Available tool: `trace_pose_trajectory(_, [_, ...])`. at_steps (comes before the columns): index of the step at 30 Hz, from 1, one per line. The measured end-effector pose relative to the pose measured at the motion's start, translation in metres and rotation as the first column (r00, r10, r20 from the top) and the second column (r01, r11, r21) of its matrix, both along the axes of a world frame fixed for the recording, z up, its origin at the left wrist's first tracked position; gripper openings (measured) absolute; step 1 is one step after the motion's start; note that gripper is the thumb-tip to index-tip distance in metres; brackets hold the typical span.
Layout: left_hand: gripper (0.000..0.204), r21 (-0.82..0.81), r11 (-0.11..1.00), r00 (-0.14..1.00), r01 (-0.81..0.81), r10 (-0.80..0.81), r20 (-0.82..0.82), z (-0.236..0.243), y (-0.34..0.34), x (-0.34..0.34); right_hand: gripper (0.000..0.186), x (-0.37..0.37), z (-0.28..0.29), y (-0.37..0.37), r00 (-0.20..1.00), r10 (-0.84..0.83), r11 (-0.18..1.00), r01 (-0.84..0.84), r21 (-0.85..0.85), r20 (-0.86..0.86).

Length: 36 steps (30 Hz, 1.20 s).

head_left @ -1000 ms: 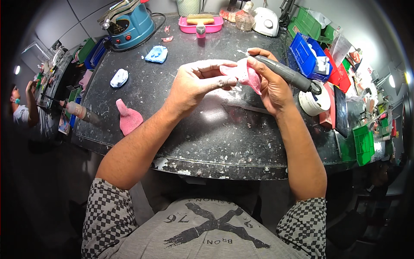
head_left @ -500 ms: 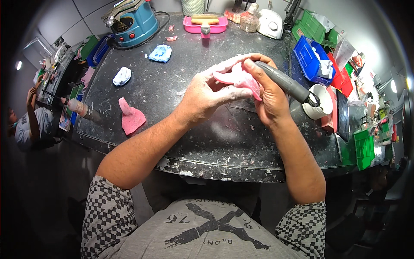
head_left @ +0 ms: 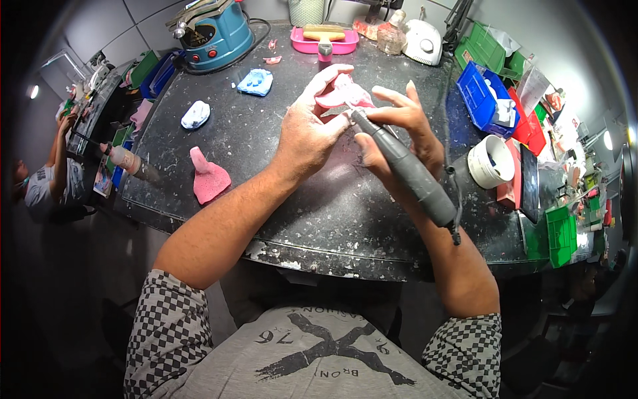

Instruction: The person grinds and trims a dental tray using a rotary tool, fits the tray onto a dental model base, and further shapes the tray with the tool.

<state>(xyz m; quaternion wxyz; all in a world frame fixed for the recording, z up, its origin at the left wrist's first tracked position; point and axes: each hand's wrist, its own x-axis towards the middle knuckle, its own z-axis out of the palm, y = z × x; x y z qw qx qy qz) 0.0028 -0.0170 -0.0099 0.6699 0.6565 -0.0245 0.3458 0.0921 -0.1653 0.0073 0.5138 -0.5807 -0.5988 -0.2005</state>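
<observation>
My left hand [head_left: 307,130] is closed round a pink moulded piece [head_left: 343,90], which looks like a dental impression tray dusted with pale powder. A grey rotary handpiece [head_left: 413,174] lies in my right hand [head_left: 420,136], between thumb and forefinger, while the other fingers stick up. Its thin tip meets the near right side of the pink piece, close to my left fingertips. The exact contact point is too small to make out. A second pink tray with an upright handle [head_left: 211,179] rests on the black bench [head_left: 266,149], left of my left forearm.
White [head_left: 195,115] and blue [head_left: 255,82] lumps lie on the bench. Behind are a blue machine [head_left: 216,38] and a pink tub [head_left: 349,45] with a brush. To the right stand a white cup [head_left: 477,174] and several bins [head_left: 475,83]. Another person [head_left: 58,183] sits far left.
The handpiece has swung round, its body now pointing down toward me and its tip at the pink piece. My right thumb and fingers have left the piece. The left hand has turned it.
</observation>
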Motion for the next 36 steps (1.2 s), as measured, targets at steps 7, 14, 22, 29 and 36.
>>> trace_pose_trajectory(7, [0.059,0.145,0.987,0.997,-0.069,0.073,-0.022,-0.003,0.007,0.002,0.035,-0.001,-0.009,0.004,0.997,0.042,0.999,-0.042,0.0,-0.058])
trace_pose_trajectory(14, [0.049,0.234,0.965,0.991,-0.115,0.127,-0.039,-0.007,0.014,0.004,0.036,-0.002,-0.01,0.004,0.996,0.072,0.995,-0.075,-0.06,-0.058])
trace_pose_trajectory(22, [0.041,0.264,0.957,0.985,-0.125,0.151,-0.082,-0.003,0.019,0.001,0.03,-0.007,-0.009,0.005,0.993,0.117,0.987,-0.117,-0.114,-0.003])
trace_pose_trajectory(29, [0.039,0.336,0.931,0.983,-0.145,0.174,-0.058,-0.002,0.016,0.0,0.03,-0.012,-0.01,0.008,0.991,0.127,0.988,-0.13,-0.086,-0.036])
trace_pose_trajectory(36, [0.04,0.348,0.926,0.984,-0.143,0.17,-0.046,-0.002,0.014,0.0,0.032,-0.013,-0.013,0.009,0.997,0.07,0.994,-0.073,-0.084,-0.046])
